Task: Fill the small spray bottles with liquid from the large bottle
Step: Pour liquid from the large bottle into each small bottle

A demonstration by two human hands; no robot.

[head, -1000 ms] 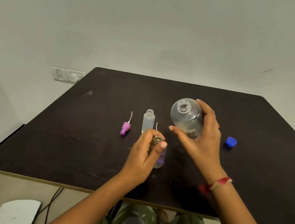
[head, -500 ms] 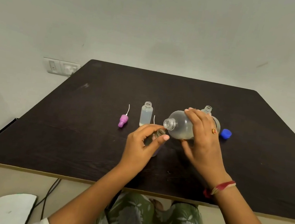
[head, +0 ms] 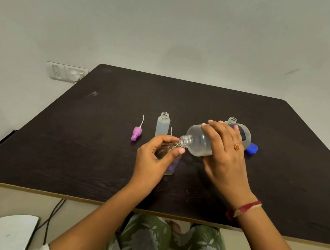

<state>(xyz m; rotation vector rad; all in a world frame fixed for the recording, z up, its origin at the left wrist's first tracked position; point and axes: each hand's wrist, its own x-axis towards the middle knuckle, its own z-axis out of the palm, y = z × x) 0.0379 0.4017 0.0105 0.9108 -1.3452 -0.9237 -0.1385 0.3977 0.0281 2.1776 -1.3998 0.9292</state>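
Observation:
My right hand [head: 225, 157] grips the large clear bottle [head: 199, 142], tipped on its side with its open mouth pointing left. The mouth touches the open neck of a small clear spray bottle [head: 170, 168], which my left hand [head: 152, 160] holds upright on the dark table [head: 73, 151]. A second small bottle [head: 163, 124] stands open just behind. A third small bottle [head: 232, 120] peeks out behind the large one. A purple spray cap [head: 136, 133] with a white tube lies to the left.
A blue cap [head: 251, 149] lies on the table right of the large bottle. A wall socket [head: 66, 72] sits beyond the table's far left corner. A cable [head: 51, 214] hangs below the near edge, next to a white object [head: 9, 230].
My right hand has tilted the large bottle from upright down to lying sideways, bringing its mouth to the small bottle's neck. My left hand has kept its hold on the small bottle.

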